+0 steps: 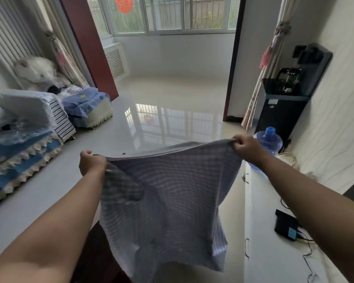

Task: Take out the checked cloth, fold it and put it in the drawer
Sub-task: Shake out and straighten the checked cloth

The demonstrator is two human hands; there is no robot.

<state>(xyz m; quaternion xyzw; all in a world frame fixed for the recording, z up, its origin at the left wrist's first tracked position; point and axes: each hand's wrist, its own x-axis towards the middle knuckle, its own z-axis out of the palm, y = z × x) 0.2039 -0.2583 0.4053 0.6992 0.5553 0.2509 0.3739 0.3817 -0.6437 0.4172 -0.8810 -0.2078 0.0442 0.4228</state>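
Note:
The checked cloth (172, 197), blue-grey with fine stripes, hangs spread in the air in front of me over the floor. My left hand (92, 162) is closed on its upper left corner. My right hand (246, 148) pinches the upper right corner, a little higher and farther out. The top edge is stretched between both hands and the rest droops down, with one darker fold near the left side. On the right stands a white cabinet (260, 211) with small metal handles (246, 247) on its front; its drawers look closed.
A black box with cables (286, 224) lies on the cabinet top. A blue water bottle (269, 141) and a black water dispenser (284, 103) stand beyond it. Covered furniture and bundles (29, 123) line the left side. Glossy tiled floor (172, 103) stretches ahead.

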